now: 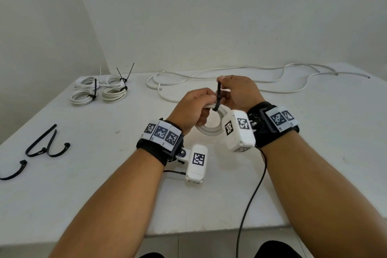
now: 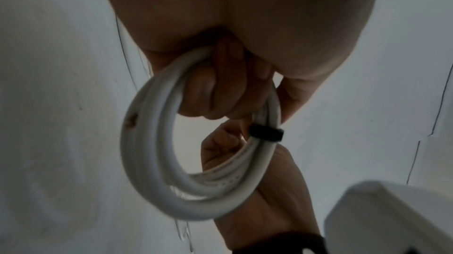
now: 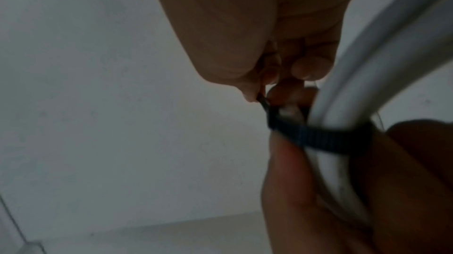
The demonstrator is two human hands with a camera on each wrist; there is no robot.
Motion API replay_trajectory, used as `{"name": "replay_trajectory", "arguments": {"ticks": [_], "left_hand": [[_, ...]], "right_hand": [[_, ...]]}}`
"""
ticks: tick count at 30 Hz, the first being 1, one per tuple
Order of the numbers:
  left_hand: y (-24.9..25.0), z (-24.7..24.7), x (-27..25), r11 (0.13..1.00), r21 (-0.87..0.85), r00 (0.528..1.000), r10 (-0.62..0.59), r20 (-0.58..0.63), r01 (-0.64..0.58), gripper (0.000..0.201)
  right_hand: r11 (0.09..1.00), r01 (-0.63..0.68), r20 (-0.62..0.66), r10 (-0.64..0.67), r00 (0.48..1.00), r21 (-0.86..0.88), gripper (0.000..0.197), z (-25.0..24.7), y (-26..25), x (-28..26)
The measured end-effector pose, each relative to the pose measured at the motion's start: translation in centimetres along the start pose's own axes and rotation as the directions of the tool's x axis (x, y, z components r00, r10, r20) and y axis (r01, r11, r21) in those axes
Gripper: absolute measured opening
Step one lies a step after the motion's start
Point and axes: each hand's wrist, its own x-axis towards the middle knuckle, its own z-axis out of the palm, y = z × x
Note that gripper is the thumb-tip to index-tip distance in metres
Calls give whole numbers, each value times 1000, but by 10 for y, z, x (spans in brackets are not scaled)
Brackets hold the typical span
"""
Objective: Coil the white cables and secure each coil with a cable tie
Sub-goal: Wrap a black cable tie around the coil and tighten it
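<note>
Both forearms reach over the white table (image 1: pixel 209 205), each wrist wearing a black band with printed markers and a white camera box. Left hand (image 1: pixel 191 109): fingers curled round a coil of white cable (image 2: pixel 157 142), holding it above the table near its middle. A black cable tie (image 1: pixel 217 98) is wrapped round the coil just beside these fingers; in the left wrist view it shows as a dark band across the strands. Right hand (image 1: pixel 238 92): thumb and fingertips pinch the free tail of the tie, which stands upright above the coil. Far left of the table: four finished coils (image 1: pixel 99 90), each bound with a black tie, lying close together. Along the far edge: a long loose cable (image 1: pixel 251 73), uncoiled, running in slack curves toward the right. Near left edge: spare ties (image 1: pixel 47 144), black and bent, well apart from the hands.
</note>
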Motion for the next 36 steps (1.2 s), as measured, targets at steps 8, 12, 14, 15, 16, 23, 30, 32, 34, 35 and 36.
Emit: {"name": "replay_trajectory", "arguments": {"ticks": [8,12,14,15,16,23,30,32,34,35,36], "left_hand": [[1,9,-3,999,31,1000,-26,-9,26,33],[-4,9,-1,999,-15,992,-45,-114,44,47],[-3,8,-2,998,-44,990,-57,-128,52,46],[-3,8,-2,998,-39,990,-56,-132,51,40],[-3,8,-2,999,-25,990,-48,-133,45,34],[-4,15,-2,990,137,990,59,-128,-41,46],[0,12,-5,997,-22,996,-72,-59,71,30],[1,12,-5,995,-38,993,-96,-63,94,27],[1,12,-4,997,-19,996,-71,-62,70,28],[2,11,-4,998,-7,997,-56,-59,56,28],[2,10,-4,999,9,998,-38,-53,38,28]], "right_hand": [[985,56,-5,-58,998,-163,15,-1,4,1],[989,-8,42,15,999,-144,18,1,3,-1],[971,-72,121,101,987,-226,30,-1,-1,-6],[958,-75,153,121,981,-278,35,-2,-2,-8],[949,-55,177,114,978,-310,35,-2,-2,-10],[971,21,31,-14,999,-239,26,-10,-3,-5],[971,37,-19,-42,999,-237,31,-4,6,3],[968,36,-31,-45,998,-249,30,-4,6,3],[970,39,-24,-46,999,-241,30,-4,5,2],[972,38,-14,-43,999,-233,30,-4,5,1],[973,36,-1,-37,999,-227,29,-3,4,-1]]}}
